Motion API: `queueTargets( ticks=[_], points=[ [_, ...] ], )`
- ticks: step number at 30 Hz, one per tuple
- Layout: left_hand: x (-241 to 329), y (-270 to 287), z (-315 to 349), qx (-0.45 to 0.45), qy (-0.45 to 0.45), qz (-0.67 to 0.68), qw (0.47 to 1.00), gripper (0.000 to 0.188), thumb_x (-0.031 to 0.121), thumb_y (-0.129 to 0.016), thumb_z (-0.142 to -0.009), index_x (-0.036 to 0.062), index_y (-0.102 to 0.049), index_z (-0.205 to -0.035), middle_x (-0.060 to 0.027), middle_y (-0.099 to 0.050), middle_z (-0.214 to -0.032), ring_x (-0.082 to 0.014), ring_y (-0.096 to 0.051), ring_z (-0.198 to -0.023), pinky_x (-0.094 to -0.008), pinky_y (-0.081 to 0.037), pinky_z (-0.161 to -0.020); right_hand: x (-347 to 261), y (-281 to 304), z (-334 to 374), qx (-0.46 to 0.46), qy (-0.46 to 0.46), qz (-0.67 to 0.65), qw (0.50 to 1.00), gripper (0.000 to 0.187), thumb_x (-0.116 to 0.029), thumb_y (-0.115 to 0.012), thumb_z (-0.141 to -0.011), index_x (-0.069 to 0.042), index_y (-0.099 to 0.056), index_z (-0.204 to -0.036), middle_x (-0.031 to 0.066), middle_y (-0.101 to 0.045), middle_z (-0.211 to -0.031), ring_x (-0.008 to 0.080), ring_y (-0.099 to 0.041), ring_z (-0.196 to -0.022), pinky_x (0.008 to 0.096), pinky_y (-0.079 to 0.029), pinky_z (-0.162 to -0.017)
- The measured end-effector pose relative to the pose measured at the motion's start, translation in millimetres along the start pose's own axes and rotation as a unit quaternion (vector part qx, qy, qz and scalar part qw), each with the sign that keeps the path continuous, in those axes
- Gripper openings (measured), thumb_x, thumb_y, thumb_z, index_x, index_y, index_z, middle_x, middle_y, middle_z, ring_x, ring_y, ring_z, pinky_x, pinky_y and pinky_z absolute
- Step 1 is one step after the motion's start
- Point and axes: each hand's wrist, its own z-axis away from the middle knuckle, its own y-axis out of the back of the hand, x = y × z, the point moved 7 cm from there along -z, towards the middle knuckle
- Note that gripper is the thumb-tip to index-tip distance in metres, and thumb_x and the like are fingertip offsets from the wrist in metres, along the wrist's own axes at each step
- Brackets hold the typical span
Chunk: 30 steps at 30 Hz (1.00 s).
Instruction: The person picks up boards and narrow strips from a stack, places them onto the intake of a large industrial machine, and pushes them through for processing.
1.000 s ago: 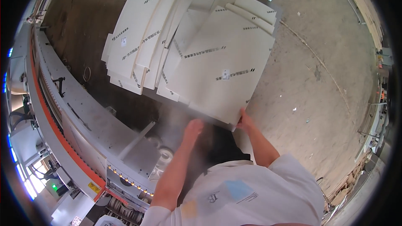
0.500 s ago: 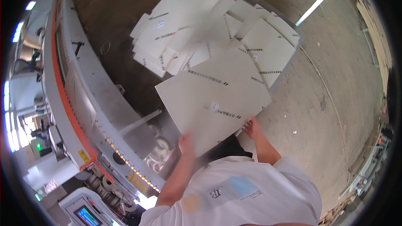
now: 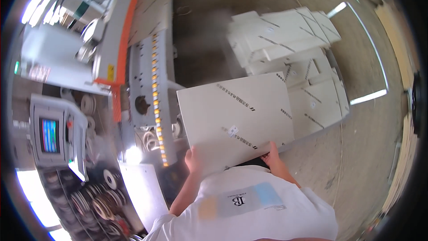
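A cream-coloured rectangular board [image 3: 236, 116] with dark diagonal print and a small white label is held in front of my body. My left hand [image 3: 192, 160] grips its near left corner, partly blurred. On the near edge, toward the right, my right hand [image 3: 271, 155] is closed with the thumb on top and the fingers underneath. Beyond the board and to its right lies a stack of similar boards [image 3: 285, 31], loosely piled at different angles.
On the left runs a long grey machine with an orange stripe [image 3: 129, 22] and a row of yellow rollers [image 3: 155, 76]. Another board [image 3: 151, 13] lies on it. Nearer stand a control panel with a screen [image 3: 49, 135] and shelved rolls of edging tape [image 3: 104, 205].
My body has turned left, so the machine and the stack have shifted rightward in view. The held board came along and now sits squarer to me. Both hands keep their grip.
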Motion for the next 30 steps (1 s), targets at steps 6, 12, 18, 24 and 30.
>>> queueTargets(
  ticks=[6, 12, 18, 24, 30],
  points=[
    [-55.3, 118.0, 14.1, 0.128, 0.036, 0.176, 0.975, 0.04, 0.035, -0.055, -0.098, -0.0004, -0.07, -0.087, -0.0044, -0.06, -0.067, -0.013, -0.051, -0.057, -0.0317, -0.042, -0.054, 10.2, -90.9, 57.4, -0.06, 0.045, 0.143, 0.987, 0.061, -0.058, -0.051, -0.091, -0.011, -0.057, -0.129, 0.0088, -0.064, -0.121, 0.0248, -0.061, -0.111, 0.0444, -0.051, -0.093],
    [-110.9, 190.8, 41.4, 0.224, 0.097, 0.292, 0.925, 0.037, 0.032, -0.053, -0.097, 0.0005, -0.07, -0.088, -0.0072, -0.063, -0.074, -0.0169, -0.057, -0.065, -0.0331, -0.046, -0.061, 33.7, -208.1, 78.8, -0.147, 0.091, 0.245, 0.954, 0.057, -0.051, -0.055, -0.095, -0.008, -0.053, -0.133, 0.0105, -0.062, -0.122, 0.0265, -0.061, -0.112, 0.0445, -0.049, -0.096],
    [-164.7, 227.3, 52.2, 0.202, 0.148, 0.382, 0.89, 0.046, 0.04, -0.056, -0.098, 0.0022, -0.061, -0.124, -0.0136, -0.064, -0.121, -0.031, -0.059, -0.109, -0.0482, -0.046, -0.099, 64.8, -319.1, 69.6, -0.23, 0.096, 0.363, 0.898, 0.046, -0.045, -0.061, -0.095, -0.009, -0.057, -0.123, 0.0076, -0.065, -0.111, 0.0209, -0.063, -0.102, 0.0407, -0.051, -0.087],
    [-112.4, 227.7, 76.8, 0.179, 0.155, 0.563, 0.792, 0.054, 0.043, -0.049, -0.104, 0.0042, -0.049, -0.141, -0.0133, -0.05, -0.145, -0.0331, -0.048, -0.131, -0.0492, -0.034, -0.114, 108.8, -370.2, 93.2, -0.383, 0.098, 0.313, 0.864, 0.055, -0.03, -0.059, -0.1, -0.001, -0.042, -0.144, 0.0148, -0.05, -0.143, 0.0253, -0.047, -0.135, 0.0437, -0.045, -0.105],
    [-110.9, 215.6, 71.2, 0.199, 0.153, 0.596, 0.763, 0.052, 0.042, -0.043, -0.106, 0.0053, -0.047, -0.142, -0.0121, -0.05, -0.145, -0.0331, -0.047, -0.132, -0.0497, -0.034, -0.114, 167.2, -347.3, 144.7, -0.471, 0.161, 0.467, 0.731, 0.074, -0.022, -0.062, -0.098, 0.005, -0.021, -0.154, 0.0233, -0.025, -0.161, 0.0316, -0.029, -0.148, 0.0437, -0.029, -0.119]
  ],
)
